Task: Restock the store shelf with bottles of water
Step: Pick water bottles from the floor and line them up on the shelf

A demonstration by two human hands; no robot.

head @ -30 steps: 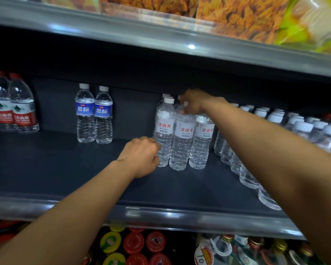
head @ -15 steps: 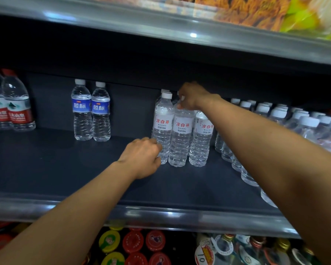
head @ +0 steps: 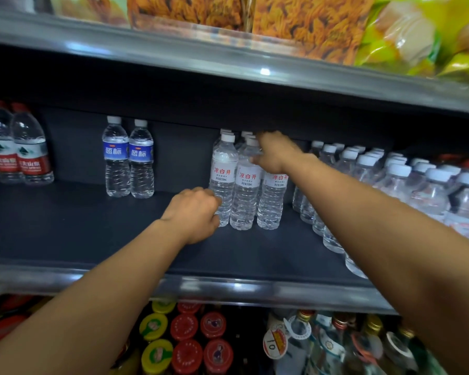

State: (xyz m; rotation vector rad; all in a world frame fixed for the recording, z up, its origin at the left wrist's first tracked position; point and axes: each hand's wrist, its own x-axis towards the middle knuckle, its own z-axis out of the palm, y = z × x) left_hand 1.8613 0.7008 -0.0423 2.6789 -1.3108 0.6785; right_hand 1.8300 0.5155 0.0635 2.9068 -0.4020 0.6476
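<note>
Fingers of the left hand (head: 194,213) curl against the lower body of the leftmost white-label water bottle (head: 222,180), gripping it near its base, while the right hand (head: 275,152) reaches over the tops of the same cluster, its fingers bent down onto the shoulder of the middle bottle (head: 245,193); whether they truly close round it cannot be told. A third white-label bottle (head: 272,198) stands touching on the right, more caps behind them. All stand upright on the dark shelf (head: 92,228). Rows of white-capped bottles (head: 395,182) fill the right side; two blue-label bottles (head: 129,158) and two red-label bottles (head: 19,147) stand well apart to the left
</note>
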